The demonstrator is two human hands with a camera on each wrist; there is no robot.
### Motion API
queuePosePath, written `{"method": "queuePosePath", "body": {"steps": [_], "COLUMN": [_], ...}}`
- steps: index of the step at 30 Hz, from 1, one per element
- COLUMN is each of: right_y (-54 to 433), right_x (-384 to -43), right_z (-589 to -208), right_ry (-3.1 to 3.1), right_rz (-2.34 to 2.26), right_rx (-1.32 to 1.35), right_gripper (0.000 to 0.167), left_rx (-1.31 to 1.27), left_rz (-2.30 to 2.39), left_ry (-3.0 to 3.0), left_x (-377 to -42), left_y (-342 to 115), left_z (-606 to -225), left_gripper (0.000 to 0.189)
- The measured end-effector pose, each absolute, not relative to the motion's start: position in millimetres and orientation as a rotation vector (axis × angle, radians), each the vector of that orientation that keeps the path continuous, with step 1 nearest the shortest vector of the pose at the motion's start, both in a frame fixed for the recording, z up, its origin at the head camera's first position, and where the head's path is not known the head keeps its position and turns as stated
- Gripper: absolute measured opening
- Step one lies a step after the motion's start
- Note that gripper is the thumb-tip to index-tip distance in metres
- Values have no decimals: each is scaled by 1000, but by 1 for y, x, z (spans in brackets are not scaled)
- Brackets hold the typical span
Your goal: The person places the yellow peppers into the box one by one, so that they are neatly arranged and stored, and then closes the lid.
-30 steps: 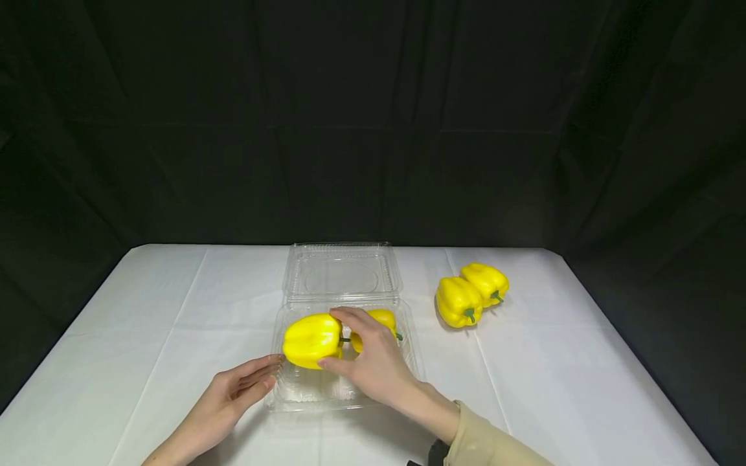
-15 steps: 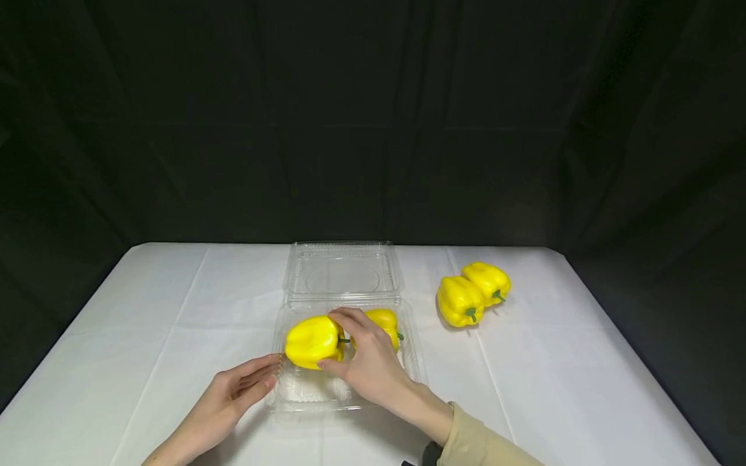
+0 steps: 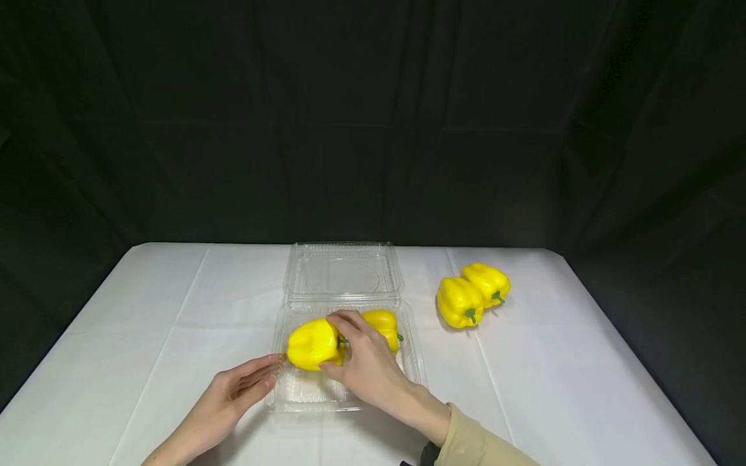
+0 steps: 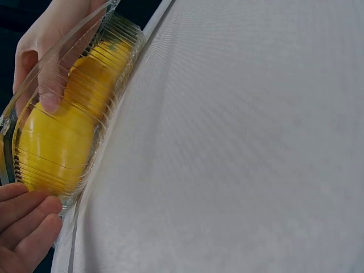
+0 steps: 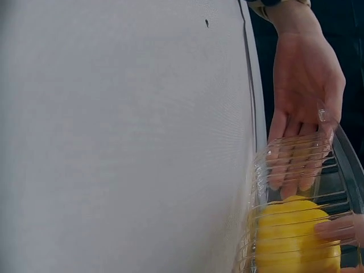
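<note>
A clear plastic clamshell container [image 3: 303, 388] lies on the table with its lid [image 3: 344, 272] folded back away from me. My right hand [image 3: 373, 362] grips a yellow bell pepper [image 3: 313, 344] by its stem end, thumb on the near side and fingers over the far side, in the left part of the base. A second yellow bell pepper [image 3: 383, 327] sits behind that hand in the base, partly hidden by it. My left hand [image 3: 233, 395] has its fingers extended, fingertips at the container's left wall. In the left wrist view the held pepper [image 4: 54, 148] shows through the ribbed wall.
Two more yellow bell peppers, a nearer one [image 3: 460, 302] and a farther one [image 3: 487, 283], lie side by side right of the container. A white cloth covers the table [image 3: 559, 369]. Dark curtains [image 3: 373, 129] hang behind and at both sides.
The right hand has shifted the held pepper slightly to the right and down into the base, towards the second pepper. The left hand has stayed at the container's left wall.
</note>
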State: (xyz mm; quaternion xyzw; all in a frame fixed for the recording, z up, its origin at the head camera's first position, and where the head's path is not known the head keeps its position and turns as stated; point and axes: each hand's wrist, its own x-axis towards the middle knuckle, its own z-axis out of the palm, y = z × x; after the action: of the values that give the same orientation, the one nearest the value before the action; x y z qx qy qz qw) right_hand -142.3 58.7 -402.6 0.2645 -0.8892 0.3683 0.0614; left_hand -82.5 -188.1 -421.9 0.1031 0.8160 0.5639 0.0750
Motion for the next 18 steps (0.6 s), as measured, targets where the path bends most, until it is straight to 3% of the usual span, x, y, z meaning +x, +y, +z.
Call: {"method": "queuePosePath", "body": {"steps": [18], "right_y": [59], "right_x": [-142], "right_z": [-405], "right_ry": [-2607], "right_rz": [1094], "right_rx": [815], "right_gripper": [62], "left_rx": [316], "left_rz": [1697], "left_ry": [2463], "left_x": [-82], "left_y": [-187], "left_z": [-421], "left_gripper": [47]}}
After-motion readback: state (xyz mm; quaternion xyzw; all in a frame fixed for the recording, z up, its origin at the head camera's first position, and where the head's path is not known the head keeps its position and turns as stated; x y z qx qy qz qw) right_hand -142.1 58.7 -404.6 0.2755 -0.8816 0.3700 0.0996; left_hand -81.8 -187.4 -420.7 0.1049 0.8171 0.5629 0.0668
